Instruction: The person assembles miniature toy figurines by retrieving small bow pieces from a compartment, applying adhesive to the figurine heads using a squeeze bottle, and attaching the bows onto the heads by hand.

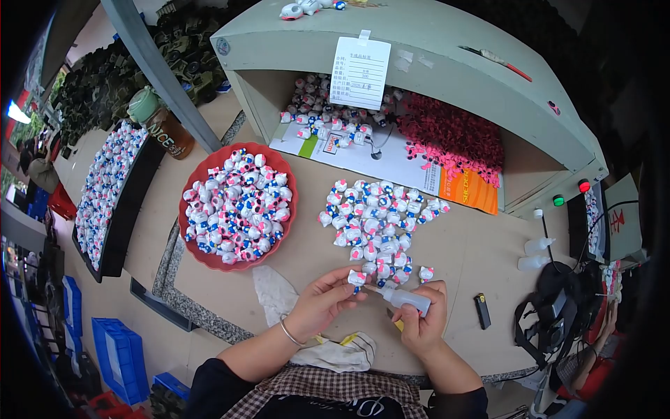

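My left hand (328, 299) is closed on a small white figurine (356, 278) with pink and blue parts, held between thumb and fingers. A small translucent squeeze bottle (408, 300) is in my right hand (427, 322), tilted so its thin nozzle points left at the figurine. Whether the tip touches it is too small to tell. Just beyond both hands, many similar figurines (373, 223) lie spread on the table (307, 202). One single figurine (426, 274) lies a little apart, above my right hand.
A red bowl (294, 209) of figurines stands left, near a black tray (125, 216) and a bottle (174, 136). Behind is a metal shelf box (419, 35) holding figurines and pink pieces (453, 133). Cloths (338, 354), a yellow-black object (482, 311) and black straps (551, 314) lie nearby.
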Demonstrator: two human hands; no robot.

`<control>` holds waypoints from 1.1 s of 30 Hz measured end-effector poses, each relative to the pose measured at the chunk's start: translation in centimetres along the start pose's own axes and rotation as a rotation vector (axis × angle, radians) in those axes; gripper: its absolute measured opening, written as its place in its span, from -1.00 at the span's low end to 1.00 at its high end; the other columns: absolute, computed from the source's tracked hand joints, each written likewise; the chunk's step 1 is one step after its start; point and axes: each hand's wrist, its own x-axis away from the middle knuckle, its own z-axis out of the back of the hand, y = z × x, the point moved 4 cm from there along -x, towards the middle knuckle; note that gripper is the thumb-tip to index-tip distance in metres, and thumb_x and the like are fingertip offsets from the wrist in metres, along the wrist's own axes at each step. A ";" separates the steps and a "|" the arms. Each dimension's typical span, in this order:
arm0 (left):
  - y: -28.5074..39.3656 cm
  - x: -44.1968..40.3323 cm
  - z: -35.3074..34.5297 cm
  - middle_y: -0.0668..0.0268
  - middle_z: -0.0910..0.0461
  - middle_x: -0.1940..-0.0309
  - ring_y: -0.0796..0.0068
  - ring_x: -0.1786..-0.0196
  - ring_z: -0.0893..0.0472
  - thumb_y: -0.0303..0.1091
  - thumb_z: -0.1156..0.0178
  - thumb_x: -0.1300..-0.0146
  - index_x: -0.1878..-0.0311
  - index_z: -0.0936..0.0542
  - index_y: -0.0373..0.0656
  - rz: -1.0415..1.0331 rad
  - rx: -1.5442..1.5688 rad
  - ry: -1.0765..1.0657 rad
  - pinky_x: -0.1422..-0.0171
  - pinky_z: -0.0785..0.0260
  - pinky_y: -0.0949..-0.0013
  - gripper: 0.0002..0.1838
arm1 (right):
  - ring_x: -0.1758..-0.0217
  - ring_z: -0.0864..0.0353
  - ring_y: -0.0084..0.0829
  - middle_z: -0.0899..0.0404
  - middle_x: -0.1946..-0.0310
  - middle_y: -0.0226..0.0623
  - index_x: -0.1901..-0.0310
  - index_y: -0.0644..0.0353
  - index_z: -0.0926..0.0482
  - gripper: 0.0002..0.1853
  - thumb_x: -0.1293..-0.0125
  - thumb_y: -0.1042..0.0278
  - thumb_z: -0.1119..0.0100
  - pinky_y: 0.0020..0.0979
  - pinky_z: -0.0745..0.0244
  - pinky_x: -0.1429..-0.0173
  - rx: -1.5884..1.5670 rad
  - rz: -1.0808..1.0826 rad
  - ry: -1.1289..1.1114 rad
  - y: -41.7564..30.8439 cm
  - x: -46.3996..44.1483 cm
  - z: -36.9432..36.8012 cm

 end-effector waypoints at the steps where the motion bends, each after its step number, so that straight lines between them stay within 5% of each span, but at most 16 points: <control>1: 0.0 0.0 0.0 0.22 -0.45 0.02 0.49 0.09 -0.53 -0.51 0.04 -0.23 -0.16 -0.31 -0.19 0.001 0.011 0.001 0.12 -0.43 0.57 -0.61 | 0.58 -0.39 -0.58 -0.26 0.35 -0.17 0.17 0.31 -0.26 -0.76 -0.20 0.43 -0.04 -0.62 -0.35 0.59 0.011 0.000 -0.005 0.0 0.0 0.0; 15: 0.2 0.1 -0.3 0.16 -0.45 0.02 0.47 0.11 -0.54 -0.53 0.02 -0.21 -0.12 -0.34 -0.23 -0.037 0.020 0.001 0.13 -0.44 0.58 -0.63 | 0.37 -0.31 -0.38 -0.43 0.50 -0.27 0.21 0.26 -0.32 -0.76 -0.11 0.46 -0.12 -0.43 -0.27 0.32 0.150 -0.003 0.022 0.0 0.0 0.5; 21: 0.3 0.2 -0.2 0.17 -0.45 0.01 0.47 0.11 -0.55 -0.54 -0.01 -0.20 -0.11 -0.36 -0.18 -0.072 -0.030 0.034 0.15 -0.45 0.59 -0.63 | 0.37 -0.30 -0.37 -0.43 0.51 -0.28 0.22 0.25 -0.32 -0.76 -0.10 0.44 -0.13 -0.42 -0.27 0.31 0.163 -0.010 0.021 -0.1 0.1 0.7; 24: 0.3 0.2 -0.2 0.36 -0.47 0.09 0.54 0.11 -0.52 -0.50 -0.02 -0.21 -0.13 -0.36 -0.11 -0.064 -0.069 0.042 0.12 -0.39 0.55 -0.61 | 0.38 -0.29 -0.38 -0.43 0.51 -0.28 0.23 0.25 -0.32 -0.76 -0.11 0.44 -0.13 -0.42 -0.27 0.31 0.156 -0.025 0.008 -0.1 0.2 0.7; 33: 0.0 0.2 -0.2 0.34 -0.47 0.08 0.51 0.09 -0.53 -0.49 -0.03 -0.21 -0.14 -0.34 -0.13 -0.080 -0.149 0.066 0.08 -0.40 0.51 -0.60 | 0.37 -0.29 -0.43 -0.39 0.50 -0.28 0.23 0.26 -0.29 -0.80 -0.18 0.42 -0.06 -0.48 -0.29 0.36 0.024 -0.078 0.040 0.0 0.3 0.3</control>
